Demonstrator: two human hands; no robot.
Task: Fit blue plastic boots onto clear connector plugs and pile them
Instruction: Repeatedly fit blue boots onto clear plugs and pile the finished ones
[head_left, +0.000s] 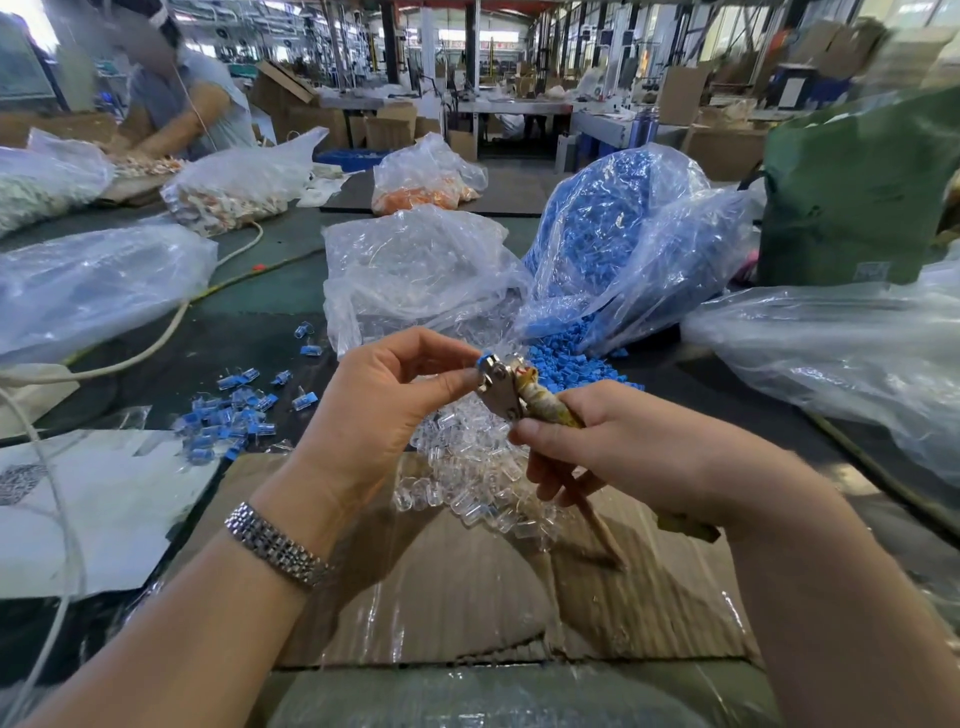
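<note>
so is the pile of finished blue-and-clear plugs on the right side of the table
No, the pile of finished blue-and-clear plugs lies to the left, beside the left hand.

blue boot (485, 358) mostly hidden behind pliers (501, 389), handles partly covered by right hand (613, 457)

Silver hinged pliers (497, 385): shiny metal
Clear connector plugs (467, 467): glossy plastic
Blue boots (566, 358): matt plastic
Brown cardboard sheet (467, 597): ribbed, matt
</note>
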